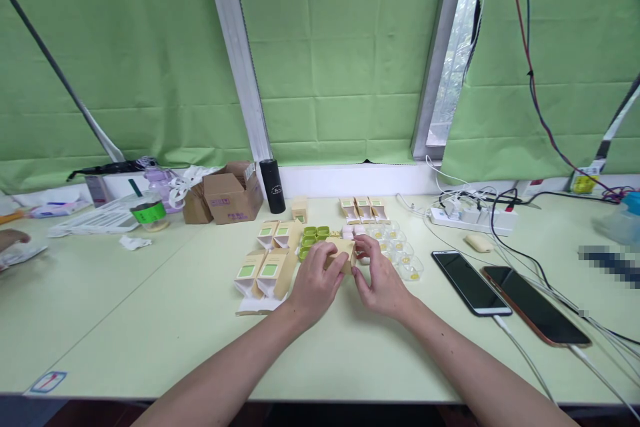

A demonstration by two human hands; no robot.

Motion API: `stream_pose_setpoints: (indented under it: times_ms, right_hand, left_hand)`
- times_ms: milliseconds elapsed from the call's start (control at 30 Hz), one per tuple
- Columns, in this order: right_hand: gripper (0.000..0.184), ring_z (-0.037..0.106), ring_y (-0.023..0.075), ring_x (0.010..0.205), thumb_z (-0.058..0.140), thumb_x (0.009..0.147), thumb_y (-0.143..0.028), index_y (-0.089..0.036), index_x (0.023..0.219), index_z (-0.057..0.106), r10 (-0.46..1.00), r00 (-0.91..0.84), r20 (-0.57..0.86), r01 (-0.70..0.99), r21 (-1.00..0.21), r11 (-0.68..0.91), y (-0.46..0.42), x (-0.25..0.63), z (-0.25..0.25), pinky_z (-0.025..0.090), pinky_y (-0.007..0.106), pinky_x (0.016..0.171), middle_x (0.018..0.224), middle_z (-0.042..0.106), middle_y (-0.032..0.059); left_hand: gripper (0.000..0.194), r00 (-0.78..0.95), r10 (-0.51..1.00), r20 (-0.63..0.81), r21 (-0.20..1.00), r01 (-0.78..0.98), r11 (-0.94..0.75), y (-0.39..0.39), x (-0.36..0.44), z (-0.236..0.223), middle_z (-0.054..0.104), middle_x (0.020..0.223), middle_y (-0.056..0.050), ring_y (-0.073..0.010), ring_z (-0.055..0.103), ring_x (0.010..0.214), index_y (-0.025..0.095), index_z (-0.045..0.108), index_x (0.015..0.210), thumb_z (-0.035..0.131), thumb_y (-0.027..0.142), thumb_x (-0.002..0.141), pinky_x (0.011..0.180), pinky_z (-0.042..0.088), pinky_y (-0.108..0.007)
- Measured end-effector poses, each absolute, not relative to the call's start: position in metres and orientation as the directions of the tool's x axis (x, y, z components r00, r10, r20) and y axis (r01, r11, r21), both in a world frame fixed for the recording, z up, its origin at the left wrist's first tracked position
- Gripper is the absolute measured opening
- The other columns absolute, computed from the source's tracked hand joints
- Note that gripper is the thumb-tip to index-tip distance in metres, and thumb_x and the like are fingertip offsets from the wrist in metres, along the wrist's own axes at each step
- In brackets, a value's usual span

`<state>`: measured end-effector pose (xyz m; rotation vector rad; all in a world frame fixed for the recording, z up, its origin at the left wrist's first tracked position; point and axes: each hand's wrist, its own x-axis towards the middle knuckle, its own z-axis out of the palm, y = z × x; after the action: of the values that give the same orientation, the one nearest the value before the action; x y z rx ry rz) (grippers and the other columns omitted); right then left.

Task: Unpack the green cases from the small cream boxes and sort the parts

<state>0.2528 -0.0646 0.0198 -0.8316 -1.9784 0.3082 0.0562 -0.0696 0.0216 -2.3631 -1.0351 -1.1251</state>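
Note:
A small tan cardboard box [341, 255] is held up between my two hands, over the middle of the table. My left hand [320, 280] grips its left side, fingers bent over the top. At its right end my right hand [380, 280] pinches the edge with thumb and fingertips. Just left lie several open tan boxes [270, 270] with green labels and white inner flaps. Behind my hands are green square cups [310, 237], small pinkish-white pieces [353, 231] and clear plastic cups [411, 269] with yellow spots. Three more open boxes [364, 209] stand farther back.
Two phones [471, 282] on cables lie at the right, near a power strip [473, 219]. A black bottle [272, 187] and a brown carton [233, 193] stand at the back. Another person's hand [14, 238] shows at the far left, beyond a drink cup [150, 213].

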Motion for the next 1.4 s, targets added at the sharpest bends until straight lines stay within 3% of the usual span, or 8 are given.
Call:
stream_pose_setpoints:
  times_ms: [233,433,700,867,1133,1300,1400]
  right_hand:
    - [0.065,0.066,0.0289,0.107,0.052,0.093,-0.017,-0.021,0.150,0.021,0.661,-0.349,0.664,0.447,-0.502,0.740,-0.063,0.250,0.014,0.060,0.048,0.086,0.129,0.058,0.0184]
    - [0.070,0.065,0.0284,0.107,0.054,0.088,-0.013,-0.020,0.149,0.020,0.653,-0.332,0.681,0.478,-0.475,0.739,-0.060,0.247,0.006,0.059,0.049,0.090,0.130,0.053,0.0185]
    - [0.067,0.065,0.0266,0.102,0.051,0.088,-0.011,-0.019,0.146,0.020,0.623,-0.318,0.714,0.494,-0.436,0.752,-0.056,0.246,0.000,0.061,0.049,0.086,0.132,0.047,0.0194]
    - [0.056,0.066,0.0256,0.103,0.045,0.094,-0.012,-0.020,0.145,0.022,0.613,-0.302,0.730,0.474,-0.443,0.761,-0.056,0.247,0.005,0.061,0.047,0.086,0.137,0.046,0.0209]
    - [0.042,0.066,0.0254,0.095,0.046,0.104,-0.029,-0.021,0.142,0.031,0.646,-0.335,0.686,0.432,-0.497,0.752,-0.059,0.250,0.012,0.060,0.049,0.085,0.133,0.054,0.0197]
    - [0.038,0.066,0.0281,0.107,0.041,0.107,-0.031,-0.023,0.142,0.030,0.627,-0.321,0.710,0.415,-0.490,0.767,-0.055,0.251,0.010,0.058,0.049,0.090,0.135,0.055,0.0201]
    - [0.036,0.066,0.0279,0.114,0.033,0.109,-0.033,-0.024,0.143,0.027,0.652,-0.291,0.700,0.356,-0.554,0.753,-0.056,0.253,0.013,0.056,0.049,0.094,0.133,0.059,0.0187]
  left_hand:
    - [0.032,0.472,0.448,0.759,-0.084,0.754,-0.652,-0.070,0.055,0.022,0.059,0.114,-0.011,-0.0255,0.057,0.112,0.025,0.058,0.124,0.051,0.012,0.096,0.091,0.056,-0.043]
    - [0.032,0.482,0.413,0.772,-0.133,0.759,-0.637,-0.072,0.060,0.023,0.058,0.111,-0.011,-0.0259,0.057,0.108,0.023,0.056,0.124,0.052,0.011,0.095,0.089,0.056,-0.042]
    - [0.039,0.427,0.484,0.764,-0.016,0.762,-0.647,-0.073,0.062,0.022,0.056,0.115,-0.014,-0.0298,0.056,0.114,0.022,0.053,0.126,0.055,0.008,0.090,0.091,0.056,-0.046]
    - [0.045,0.427,0.497,0.755,0.010,0.752,-0.659,-0.074,0.061,0.022,0.056,0.122,-0.015,-0.0317,0.054,0.119,0.020,0.049,0.128,0.058,0.006,0.085,0.095,0.056,-0.047]
    - [0.044,0.398,0.488,0.777,0.053,0.731,-0.680,-0.071,0.062,0.019,0.057,0.122,-0.015,-0.0313,0.056,0.120,0.018,0.050,0.125,0.062,0.007,0.084,0.094,0.056,-0.047]
    - [0.045,0.374,0.536,0.757,0.134,0.714,-0.687,-0.071,0.062,0.017,0.056,0.125,-0.015,-0.0316,0.055,0.119,0.019,0.048,0.128,0.065,0.014,0.087,0.097,0.054,-0.050]
    - [0.050,0.350,0.578,0.737,0.201,0.703,-0.682,-0.071,0.062,0.016,0.055,0.128,-0.015,-0.0319,0.054,0.120,0.020,0.045,0.132,0.066,0.014,0.087,0.100,0.052,-0.051]
